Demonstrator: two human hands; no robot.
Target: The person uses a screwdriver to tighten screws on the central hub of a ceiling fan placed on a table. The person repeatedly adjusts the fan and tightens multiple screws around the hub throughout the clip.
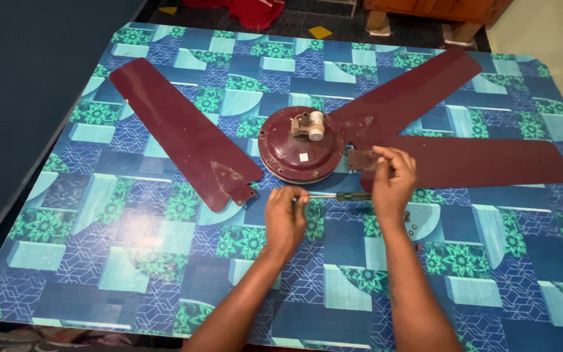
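A maroon ceiling-fan motor housing (298, 153) lies in the middle of a table covered with a blue and green patterned cloth (164, 261). Three maroon blades lie around it: one detached at the left (184, 130), one at the upper right (412, 88), one at the right (483, 163). My right hand (392, 182) pinches the inner bracket end of the right blade (361, 160) beside the housing. My left hand (286, 215) rests on the cloth, fingertips at the metal tip of a green-handled screwdriver (350, 195) that lies between both hands.
Small dark screws or washers (412, 227) lie on the cloth right of my right wrist. A dark blue wall (27, 78) borders the table's left side. Beyond the far edge are red cloth (255, 10) and wooden furniture (438, 13).
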